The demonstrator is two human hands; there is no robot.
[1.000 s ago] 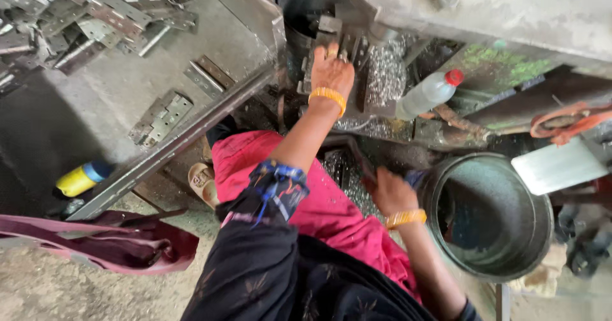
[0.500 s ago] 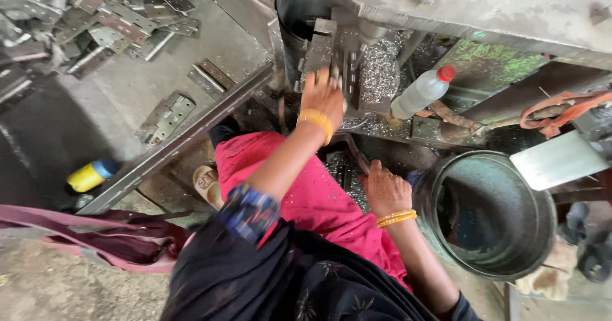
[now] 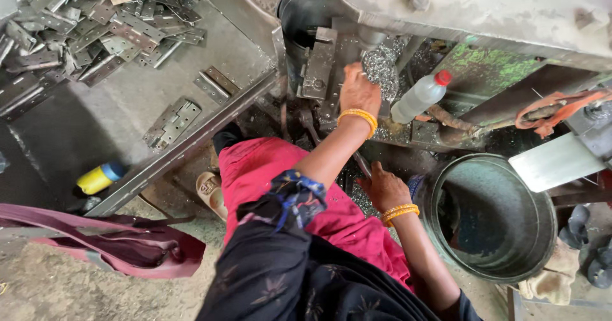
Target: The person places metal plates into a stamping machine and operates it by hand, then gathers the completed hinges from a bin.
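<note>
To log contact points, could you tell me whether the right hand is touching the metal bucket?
Apart. The head view shows the right hand resting left of the metal bucket, with a strip of dark floor and a bluish object between the fingers and the bucket's rim.

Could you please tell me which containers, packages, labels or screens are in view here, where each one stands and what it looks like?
Clear plastic bottle: leaning on the machine, just right of the left hand; slim, red cap, no label visible.
Yellow bottle: lying low at the left, under the metal tray; round, blue cap.
Metal drum: beside the right hand; round, open, grey.
No labels, signs or screens show.
</note>
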